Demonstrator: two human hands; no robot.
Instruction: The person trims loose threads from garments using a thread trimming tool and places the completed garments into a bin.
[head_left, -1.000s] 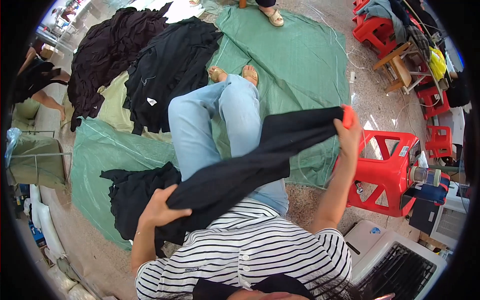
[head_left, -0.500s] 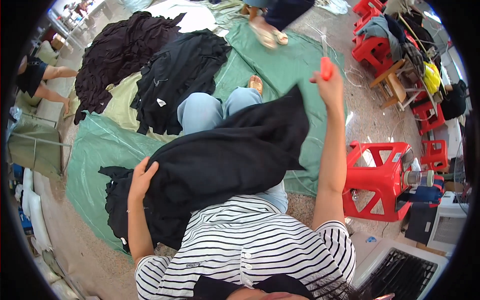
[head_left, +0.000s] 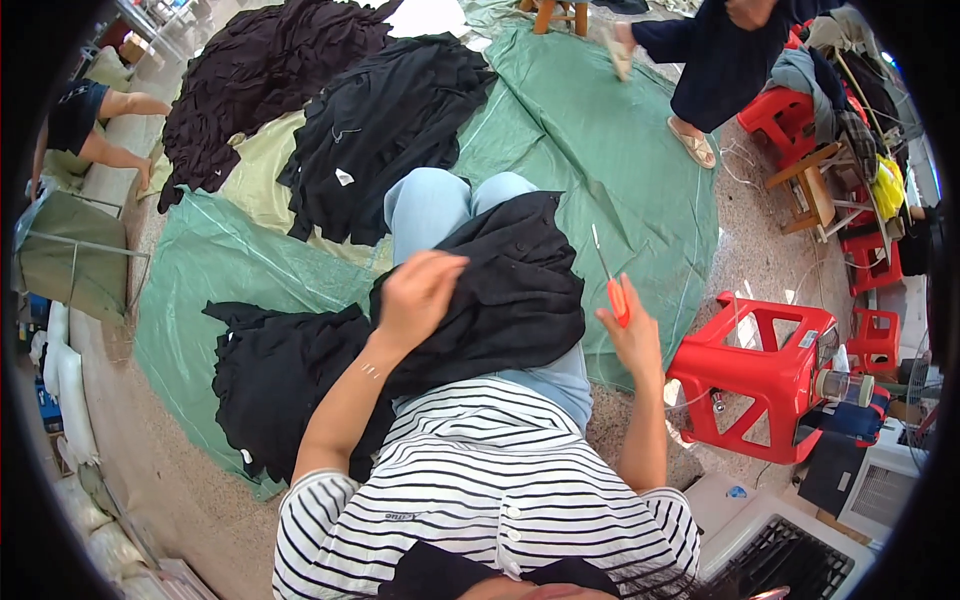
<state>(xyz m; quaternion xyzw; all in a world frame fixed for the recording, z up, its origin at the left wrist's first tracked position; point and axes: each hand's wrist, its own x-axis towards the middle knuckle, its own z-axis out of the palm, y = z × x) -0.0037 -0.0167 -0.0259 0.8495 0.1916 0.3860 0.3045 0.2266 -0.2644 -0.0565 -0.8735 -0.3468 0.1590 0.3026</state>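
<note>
A black garment (head_left: pixel 490 290) lies across my lap and thighs, gathered in folds. Just above its left part, my left hand (head_left: pixel 418 298) is raised with the fingers drawn together; anything between the fingertips is too small to make out. To the right of the cloth, my right hand (head_left: pixel 636 338) grips orange-handled scissors (head_left: pixel 618 302), their thin metal blade pointing up and away from me. The scissors are apart from the garment. More black garments (head_left: pixel 285 385) are heaped at my left side, touching the one on my lap.
A green sheet (head_left: pixel 545 120) covers the floor, with a black clothes pile (head_left: pixel 390 120) and a dark purple-brown pile (head_left: pixel 265 85) ahead. Red plastic stools (head_left: pixel 735 400) stand at right. Another person's leg (head_left: pixel 705 85) is at far right, a bare-legged person (head_left: pixel 105 130) at left.
The garment has dropped from being spread out to lying bunched on my lap. My left hand has lifted off it, moving right. My right hand has come down and nearer with the scissors.
</note>
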